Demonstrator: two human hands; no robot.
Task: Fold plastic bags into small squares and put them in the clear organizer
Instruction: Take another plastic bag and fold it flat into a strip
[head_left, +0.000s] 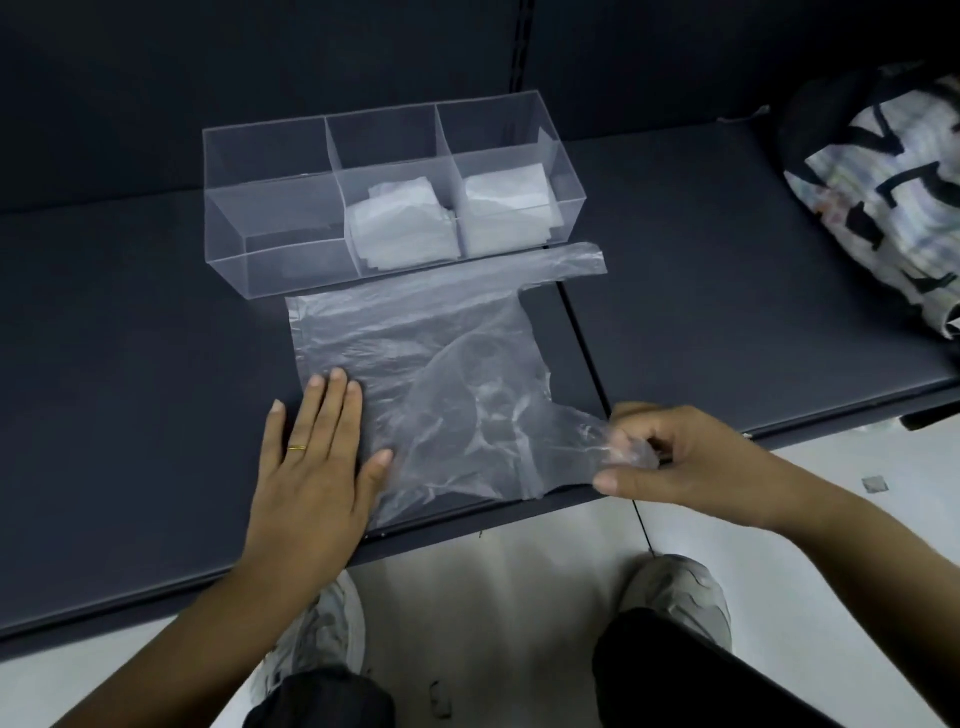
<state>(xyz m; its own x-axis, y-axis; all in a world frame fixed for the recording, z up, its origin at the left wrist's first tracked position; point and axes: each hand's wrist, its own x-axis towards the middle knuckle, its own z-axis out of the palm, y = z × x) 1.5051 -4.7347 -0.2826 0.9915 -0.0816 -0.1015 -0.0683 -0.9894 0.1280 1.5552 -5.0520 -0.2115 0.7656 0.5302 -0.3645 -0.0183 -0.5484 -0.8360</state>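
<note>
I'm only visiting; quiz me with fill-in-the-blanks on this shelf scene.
The left hand, flat on the plastic bag, wears a ____. The right hand pinches the bag's ____. The clear organizer has ____ compartments. Folded bags sit in its middle and ____ compartments.
Missing: ring; handle; three; right.

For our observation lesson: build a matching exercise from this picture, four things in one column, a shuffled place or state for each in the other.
1. left hand
2. right hand
3. plastic bag
4. middle compartment

A. holds folded bags
B. presses flat on the bag
C. lies spread on the dark shelf
D. grips the bag's handle

Pairs: 1-B, 2-D, 3-C, 4-A
</note>
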